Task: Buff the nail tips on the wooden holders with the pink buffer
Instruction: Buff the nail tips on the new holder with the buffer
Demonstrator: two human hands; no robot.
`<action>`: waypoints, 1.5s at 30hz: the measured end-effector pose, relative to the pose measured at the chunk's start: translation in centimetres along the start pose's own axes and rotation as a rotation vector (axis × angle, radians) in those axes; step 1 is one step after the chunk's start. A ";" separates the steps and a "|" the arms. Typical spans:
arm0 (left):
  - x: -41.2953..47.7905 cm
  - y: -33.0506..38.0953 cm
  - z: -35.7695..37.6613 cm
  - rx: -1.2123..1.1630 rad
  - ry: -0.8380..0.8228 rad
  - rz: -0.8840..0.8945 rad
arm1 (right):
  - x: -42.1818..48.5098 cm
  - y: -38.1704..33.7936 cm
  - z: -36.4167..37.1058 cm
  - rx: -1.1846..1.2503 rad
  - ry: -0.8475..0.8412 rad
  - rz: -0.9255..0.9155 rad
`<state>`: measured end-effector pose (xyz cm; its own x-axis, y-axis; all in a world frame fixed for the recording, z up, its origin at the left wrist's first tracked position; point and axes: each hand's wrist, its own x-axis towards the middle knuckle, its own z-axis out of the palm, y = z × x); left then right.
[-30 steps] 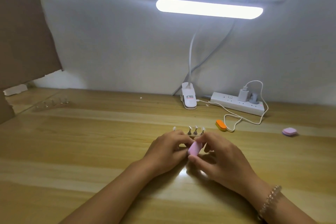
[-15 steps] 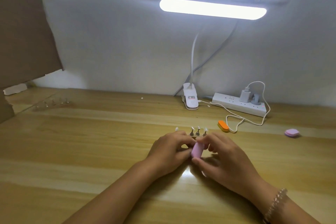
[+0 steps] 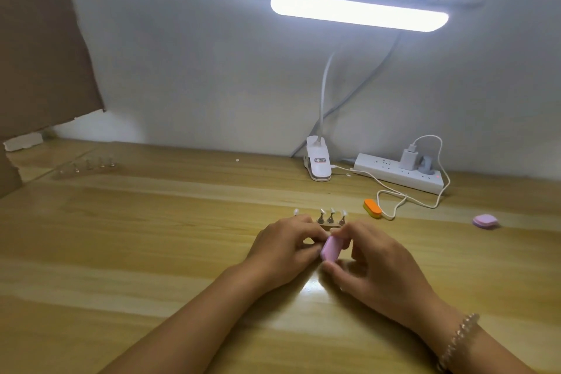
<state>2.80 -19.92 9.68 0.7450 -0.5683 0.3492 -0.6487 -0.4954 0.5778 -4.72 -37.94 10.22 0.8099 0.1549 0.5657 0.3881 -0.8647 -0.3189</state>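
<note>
A small pink buffer [image 3: 331,248] is pinched between the thumb and fingers of my right hand [image 3: 376,267] at the middle of the wooden desk. My left hand [image 3: 283,247] curls beside it, its fingertips meeting the buffer's upper end; whatever it holds there is hidden. Just behind both hands stands a wooden holder [image 3: 326,225] with pale nail tips [image 3: 332,212] on metal stems. A second row of nail tips [image 3: 94,164] stands far off at the back left.
An orange buffer [image 3: 372,208] and a white cable [image 3: 394,200] lie right of the holder. A pink block [image 3: 485,221] sits at the far right. A clip lamp base [image 3: 317,162] and a power strip [image 3: 400,173] line the wall. Cardboard [image 3: 42,51] leans at the left.
Both hands have stayed together at the holder; the pink buffer has tilted slightly more upright between my fingers. The camera view has shifted a little.
</note>
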 end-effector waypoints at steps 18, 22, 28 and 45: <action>-0.1 0.2 -0.1 0.032 -0.008 -0.032 | 0.2 0.3 -0.2 0.105 0.028 0.117; -0.1 0.0 0.1 0.051 -0.008 -0.024 | -0.1 -0.2 -0.1 0.060 -0.031 0.029; -0.1 -0.2 0.3 0.026 0.019 -0.028 | 0.0 0.0 0.0 0.072 -0.022 0.051; 0.1 -0.7 0.3 -0.076 -0.029 -0.058 | -0.1 0.3 0.2 -0.032 0.009 0.049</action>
<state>3.32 -19.81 9.09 0.7752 -0.5598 0.2928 -0.5905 -0.4774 0.6507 -4.63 -38.14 9.93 0.8234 0.1076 0.5571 0.3337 -0.8859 -0.3222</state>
